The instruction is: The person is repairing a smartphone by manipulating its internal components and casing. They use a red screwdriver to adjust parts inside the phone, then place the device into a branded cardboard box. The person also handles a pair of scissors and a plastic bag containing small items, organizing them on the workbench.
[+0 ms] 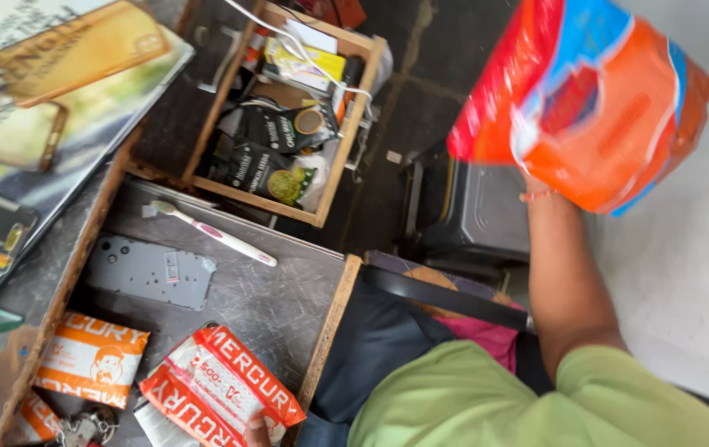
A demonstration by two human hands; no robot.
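The left hand's fingertip (257, 429) touches a red-and-white paper packet (220, 389); the right arm lifts a crinkly orange-red-blue plastic bag (586, 99), its grip hidden.

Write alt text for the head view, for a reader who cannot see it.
A person's right arm lifts a big red, orange and blue bag off to the side; the right hand is hidden behind it. The left hand touches a red-and-white pouch on a grey shelf, near a toothbrush, a grey phone and a wooden box of packets.
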